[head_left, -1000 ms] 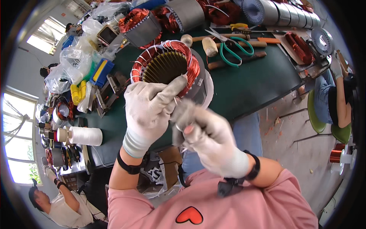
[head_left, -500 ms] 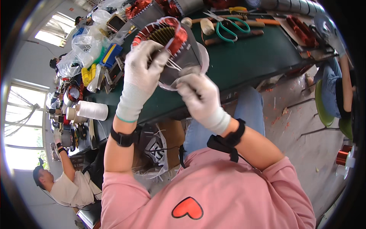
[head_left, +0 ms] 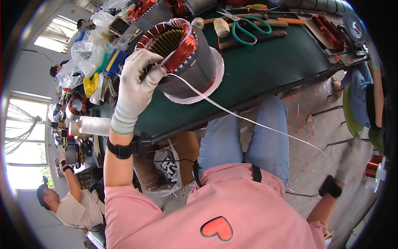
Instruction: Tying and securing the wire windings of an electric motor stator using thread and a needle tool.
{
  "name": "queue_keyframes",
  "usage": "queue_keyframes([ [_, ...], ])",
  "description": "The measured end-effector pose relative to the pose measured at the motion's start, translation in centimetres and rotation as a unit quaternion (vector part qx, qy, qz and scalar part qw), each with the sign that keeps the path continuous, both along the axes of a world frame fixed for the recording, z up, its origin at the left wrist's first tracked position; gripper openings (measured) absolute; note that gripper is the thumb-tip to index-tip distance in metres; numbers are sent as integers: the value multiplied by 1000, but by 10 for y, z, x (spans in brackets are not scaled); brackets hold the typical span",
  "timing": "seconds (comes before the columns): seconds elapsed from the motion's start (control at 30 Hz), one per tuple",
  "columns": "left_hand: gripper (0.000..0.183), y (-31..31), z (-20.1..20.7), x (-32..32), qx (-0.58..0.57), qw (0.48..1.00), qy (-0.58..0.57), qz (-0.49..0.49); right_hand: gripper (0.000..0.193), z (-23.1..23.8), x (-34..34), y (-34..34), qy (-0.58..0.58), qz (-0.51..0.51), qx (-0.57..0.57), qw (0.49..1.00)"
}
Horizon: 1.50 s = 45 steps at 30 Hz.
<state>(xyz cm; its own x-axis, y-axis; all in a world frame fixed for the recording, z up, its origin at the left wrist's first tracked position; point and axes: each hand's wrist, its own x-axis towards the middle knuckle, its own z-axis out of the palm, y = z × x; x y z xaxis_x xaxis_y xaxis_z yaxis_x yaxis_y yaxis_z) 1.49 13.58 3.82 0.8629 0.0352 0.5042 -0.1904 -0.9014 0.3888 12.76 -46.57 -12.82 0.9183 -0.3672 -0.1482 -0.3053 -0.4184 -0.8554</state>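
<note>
A motor stator [head_left: 197, 62] with a grey core and red copper windings lies tilted on the bench, resting on a white ring-shaped sheet [head_left: 218, 76]. White lacing binds its near winding end [head_left: 187, 46]. My left hand [head_left: 137, 83], in a white glove, closes on the left side of that winding rim, thumb outside and fingers partly hidden by the rim. From beside the thumb a white cord [head_left: 244, 119] stretches through the air over my lap to the far right. There my gloved right hand [head_left: 349, 159] is held out low, heavily blurred, with the cord running towards it.
On the dark green bench [head_left: 269, 62] lie green-handled scissors [head_left: 253, 31], wooden sticks [head_left: 253, 40] and a mallet-like wooden piece [head_left: 222, 27]. Plastic bags [head_left: 85, 54] and a white thread spool [head_left: 95, 125] crowd the left. A copper wire spool [head_left: 373, 167] stands right. Other people sit nearby.
My right hand has swept from beside the stator far out to the lower right, and the white cord is now drawn out long. My left hand has shifted slightly left and down along the winding rim.
</note>
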Motion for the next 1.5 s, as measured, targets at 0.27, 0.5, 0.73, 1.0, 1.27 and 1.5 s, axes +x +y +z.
queue_keyframes([
  [0.27, 47, 20, 21, -3, -44, 993, 81, -73, 36, 128, -51, 370, 27, 690, 345, 636],
  [0.5, 62, 17, 58, 11, -30, 968, 247, -33, 30, 146, -60, 391, 351, 437, 600, 571],
  [0.73, 41, 22, 72, 37, 38, 972, 224, -57, 32, 149, -68, 396, 340, 364, 652, 572],
  [1.0, 28, 41, 61, 61, 281, 901, 222, -245, 24, 118, -24, 412, -259, 548, -33, 794],
  [1.27, 19, -12, 115, 4, 267, 944, -96, -167, 63, 117, -39, 384, 15, 560, 583, 588],
  [1.5, 26, -12, 39, 2, 285, 952, -22, -108, 48, 6, 57, 48, -333, 279, 110, 894],
])
